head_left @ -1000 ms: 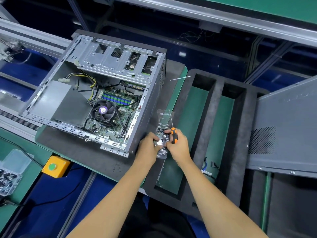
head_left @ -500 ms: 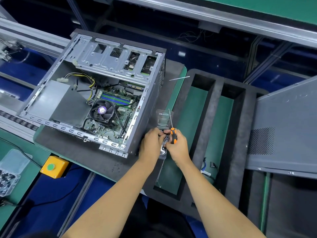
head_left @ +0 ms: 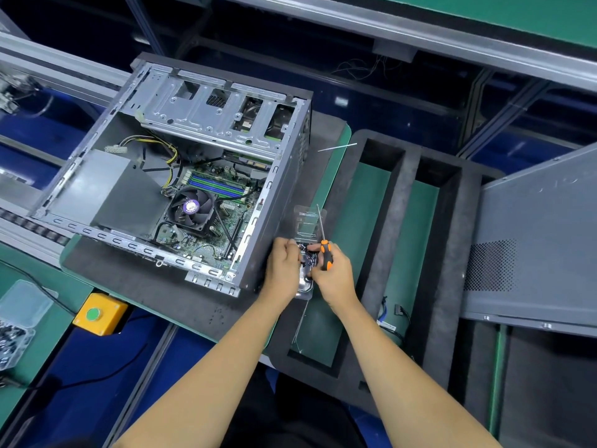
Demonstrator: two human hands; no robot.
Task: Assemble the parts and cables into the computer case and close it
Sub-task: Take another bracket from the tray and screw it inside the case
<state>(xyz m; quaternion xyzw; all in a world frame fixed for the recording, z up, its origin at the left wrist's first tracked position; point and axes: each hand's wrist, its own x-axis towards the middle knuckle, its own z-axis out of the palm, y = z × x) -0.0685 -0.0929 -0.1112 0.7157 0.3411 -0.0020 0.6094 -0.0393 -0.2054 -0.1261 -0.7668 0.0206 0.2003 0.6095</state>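
Since half a second ago our hands are staying almost where they were, over the small clear plastic box beside the case, while the whole scene is sliding slightly left and up in the head view. Our left hand is curling its fingers against the left edge of that box, gripping it, and our right hand is clasping the orange-and-black screwdriver, whose thin shaft is pointing toward 12 o'clock over the box's open lid. The fingertips of both hands are meeting above the box's dark contents, which are too small for us to tell apart. The box is sitting on the rim of the dark foam tray, just at 3 o'clock of the open computer case. The case is lying on its side on a grey mat, at 10 o'clock from our hands, showing us the CPU fan, the blue memory slots, the yellow and black cables and the metal drive cage. The grey side panel is lying well apart at 3 o'clock. A blue cable is resting in the tray's second slot at 4 o'clock of our hands. A yellow button box is sitting at 8 o'clock, and a clear bin of screws is showing at the left edge.
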